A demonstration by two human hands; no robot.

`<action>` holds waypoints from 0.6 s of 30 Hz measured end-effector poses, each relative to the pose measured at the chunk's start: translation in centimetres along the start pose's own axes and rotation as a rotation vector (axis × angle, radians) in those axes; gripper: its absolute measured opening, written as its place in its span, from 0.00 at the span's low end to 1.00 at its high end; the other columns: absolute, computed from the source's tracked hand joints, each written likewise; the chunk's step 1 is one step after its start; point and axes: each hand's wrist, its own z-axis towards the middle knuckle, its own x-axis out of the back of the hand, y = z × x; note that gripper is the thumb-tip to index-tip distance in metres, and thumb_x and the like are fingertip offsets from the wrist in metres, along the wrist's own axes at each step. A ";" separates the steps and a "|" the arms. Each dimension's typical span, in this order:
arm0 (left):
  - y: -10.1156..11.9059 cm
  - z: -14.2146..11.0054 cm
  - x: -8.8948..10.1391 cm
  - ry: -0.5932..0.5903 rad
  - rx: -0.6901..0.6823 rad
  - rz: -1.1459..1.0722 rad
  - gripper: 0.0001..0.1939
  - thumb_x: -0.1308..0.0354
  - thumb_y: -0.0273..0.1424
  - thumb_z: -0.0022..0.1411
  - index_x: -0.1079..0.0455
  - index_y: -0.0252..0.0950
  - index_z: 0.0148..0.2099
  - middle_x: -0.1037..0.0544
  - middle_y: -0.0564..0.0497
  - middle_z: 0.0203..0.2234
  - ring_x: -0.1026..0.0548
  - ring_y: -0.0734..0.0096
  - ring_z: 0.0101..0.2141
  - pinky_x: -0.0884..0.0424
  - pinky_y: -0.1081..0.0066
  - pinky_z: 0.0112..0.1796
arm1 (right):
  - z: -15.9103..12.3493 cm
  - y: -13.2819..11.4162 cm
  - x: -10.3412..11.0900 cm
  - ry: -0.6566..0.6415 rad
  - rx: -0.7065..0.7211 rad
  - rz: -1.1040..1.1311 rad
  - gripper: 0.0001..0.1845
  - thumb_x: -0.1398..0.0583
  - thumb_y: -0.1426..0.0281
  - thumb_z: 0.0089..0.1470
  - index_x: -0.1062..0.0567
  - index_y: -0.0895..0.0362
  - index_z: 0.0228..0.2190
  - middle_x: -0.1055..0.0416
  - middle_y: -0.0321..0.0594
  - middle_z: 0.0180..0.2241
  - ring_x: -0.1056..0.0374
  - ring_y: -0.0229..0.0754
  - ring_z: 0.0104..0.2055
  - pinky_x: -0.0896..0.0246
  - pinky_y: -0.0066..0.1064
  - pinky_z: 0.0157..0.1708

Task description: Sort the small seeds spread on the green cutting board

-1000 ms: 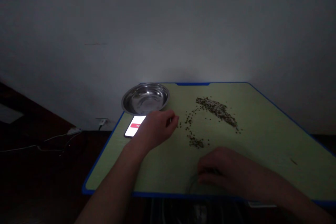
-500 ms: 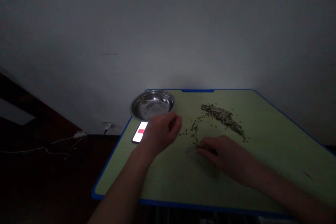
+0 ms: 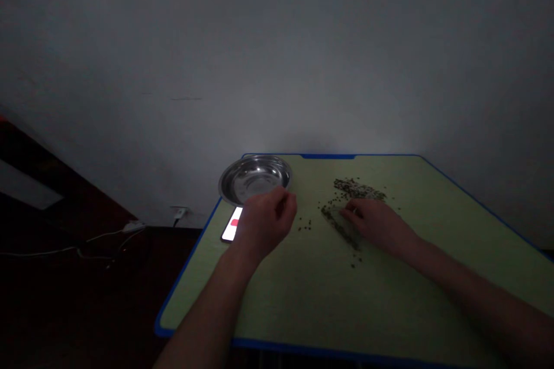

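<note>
My right hand (image 3: 374,222) is closed in a pinch on a thin see-through piece of what looks like plastic (image 3: 346,223), low over the table. Small dark grains, like seeds or beans (image 3: 341,233), lie in a slanting line along its edge. Behind that hand is a larger patch of the same grains (image 3: 357,189), partly covered by it. My left hand (image 3: 268,216) is curled with thumb and fingers together, just in front of a shiny metal bowl (image 3: 229,184). Whatever its fingers may hold is hidden.
A phone with a lit screen (image 3: 230,228) lies left of my left hand, partly covered by it. The pale green table (image 3: 298,294) has a blue rim and stands against a grey wall (image 3: 277,57). A plug with cables (image 3: 179,213) is low on the wall at left.
My right hand has moved away from me with the see-through piece, and the scattered grains near it now form a line closer to the patch. My left hand stays by the bowl.
</note>
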 end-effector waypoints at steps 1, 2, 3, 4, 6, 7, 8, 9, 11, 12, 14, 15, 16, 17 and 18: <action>0.0 0.0 0.0 0.002 0.000 0.002 0.15 0.51 0.33 0.62 0.39 0.36 0.23 0.38 0.57 0.14 0.40 0.79 0.17 0.48 0.74 0.23 | 0.3 0.5 0.1 0.004 -0.004 -0.006 0.15 0.47 0.65 0.58 0.24 0.58 0.27 0.24 0.44 0.27 0.31 0.43 0.28 0.45 0.31 0.27; 0.0 0.0 0.0 0.004 0.000 0.003 0.15 0.51 0.33 0.62 0.39 0.36 0.23 0.38 0.57 0.14 0.40 0.79 0.17 0.48 0.73 0.23 | 0.5 1.0 0.1 0.007 -0.006 -0.012 0.15 0.47 0.66 0.58 0.24 0.57 0.27 0.24 0.44 0.27 0.32 0.43 0.28 0.45 0.31 0.27; -0.1 0.0 0.0 0.004 0.000 0.002 0.15 0.51 0.33 0.62 0.39 0.36 0.23 0.37 0.57 0.14 0.40 0.79 0.17 0.48 0.74 0.23 | 0.8 1.5 0.2 0.010 -0.008 -0.019 0.15 0.47 0.66 0.58 0.24 0.57 0.26 0.25 0.44 0.26 0.32 0.43 0.28 0.46 0.31 0.27; -0.1 0.0 0.0 0.001 -0.001 -0.001 0.15 0.51 0.33 0.62 0.39 0.36 0.23 0.37 0.57 0.14 0.40 0.79 0.17 0.48 0.74 0.23 | 1.0 1.9 0.3 0.013 -0.008 -0.027 0.15 0.47 0.66 0.58 0.24 0.57 0.26 0.25 0.44 0.26 0.32 0.43 0.28 0.46 0.31 0.27; 0.0 0.0 0.0 -0.012 -0.002 -0.007 0.15 0.51 0.33 0.62 0.39 0.36 0.23 0.38 0.57 0.14 0.40 0.79 0.17 0.48 0.74 0.23 | 1.3 2.4 0.6 0.020 -0.009 -0.040 0.16 0.47 0.66 0.59 0.25 0.57 0.25 0.26 0.43 0.25 0.33 0.43 0.27 0.46 0.32 0.26; 0.0 0.0 0.0 -0.019 -0.004 -0.008 0.15 0.52 0.33 0.62 0.40 0.36 0.23 0.38 0.58 0.14 0.41 0.79 0.17 0.49 0.74 0.23 | 1.4 2.5 0.7 0.024 -0.008 -0.044 0.16 0.48 0.65 0.59 0.26 0.56 0.24 0.27 0.43 0.24 0.33 0.43 0.27 0.47 0.32 0.26; 0.0 0.0 0.0 -0.024 -0.005 -0.009 0.15 0.52 0.33 0.63 0.40 0.36 0.23 0.38 0.58 0.14 0.41 0.79 0.17 0.49 0.74 0.23 | 1.6 2.4 0.9 0.029 -0.006 -0.046 0.17 0.48 0.65 0.59 0.26 0.56 0.24 0.27 0.43 0.24 0.33 0.43 0.26 0.47 0.32 0.26; 0.1 0.0 0.0 -0.030 -0.003 -0.011 0.15 0.52 0.33 0.63 0.40 0.36 0.23 0.38 0.58 0.14 0.41 0.79 0.17 0.49 0.74 0.23 | 1.8 2.3 1.1 0.035 -0.003 -0.045 0.17 0.48 0.65 0.59 0.27 0.56 0.23 0.28 0.43 0.23 0.34 0.43 0.26 0.47 0.32 0.26; 0.1 0.0 0.1 -0.038 0.004 -0.014 0.15 0.52 0.33 0.63 0.40 0.36 0.23 0.37 0.58 0.14 0.41 0.79 0.17 0.49 0.74 0.23 | 2.3 1.7 1.4 0.046 0.006 -0.036 0.17 0.49 0.64 0.60 0.27 0.56 0.23 0.28 0.42 0.24 0.34 0.43 0.26 0.46 0.32 0.27; 0.1 0.0 0.1 -0.041 0.007 -0.014 0.15 0.52 0.33 0.63 0.40 0.36 0.23 0.37 0.58 0.15 0.41 0.79 0.17 0.49 0.74 0.23 | 2.6 1.4 1.4 0.050 0.010 -0.030 0.17 0.49 0.64 0.60 0.27 0.56 0.24 0.27 0.42 0.25 0.33 0.43 0.27 0.46 0.32 0.27; 0.1 0.1 0.1 -0.044 0.012 -0.008 0.15 0.52 0.33 0.63 0.40 0.36 0.23 0.37 0.57 0.15 0.41 0.79 0.17 0.49 0.74 0.23 | 3.3 0.9 1.4 0.056 0.015 -0.026 0.17 0.49 0.64 0.59 0.28 0.56 0.23 0.27 0.43 0.26 0.33 0.43 0.28 0.46 0.32 0.27; 0.0 0.1 0.1 -0.043 0.013 -0.005 0.15 0.52 0.33 0.63 0.40 0.36 0.23 0.37 0.57 0.15 0.42 0.79 0.17 0.49 0.73 0.23 | 3.6 0.7 1.2 0.057 0.017 -0.028 0.17 0.48 0.65 0.59 0.28 0.56 0.23 0.27 0.43 0.26 0.33 0.43 0.28 0.46 0.32 0.27; 0.0 0.1 0.1 -0.042 0.013 -0.003 0.15 0.52 0.33 0.63 0.40 0.36 0.23 0.37 0.57 0.15 0.42 0.79 0.17 0.50 0.73 0.23 | 3.9 0.5 1.1 0.056 0.018 -0.031 0.17 0.48 0.65 0.59 0.28 0.56 0.22 0.27 0.43 0.25 0.33 0.43 0.28 0.47 0.32 0.27; 0.0 0.1 0.1 -0.043 0.013 -0.005 0.15 0.52 0.33 0.63 0.40 0.36 0.23 0.37 0.57 0.14 0.41 0.79 0.17 0.50 0.73 0.22 | 4.1 0.4 1.0 0.054 0.020 -0.033 0.17 0.48 0.65 0.59 0.29 0.56 0.22 0.28 0.43 0.25 0.34 0.43 0.28 0.47 0.32 0.27; 0.0 0.1 0.2 -0.045 0.012 -0.009 0.15 0.52 0.33 0.63 0.40 0.36 0.23 0.38 0.57 0.14 0.41 0.79 0.17 0.50 0.73 0.22 | 4.3 0.3 0.8 0.052 0.022 -0.033 0.17 0.48 0.65 0.59 0.29 0.56 0.21 0.28 0.43 0.24 0.34 0.43 0.28 0.47 0.32 0.27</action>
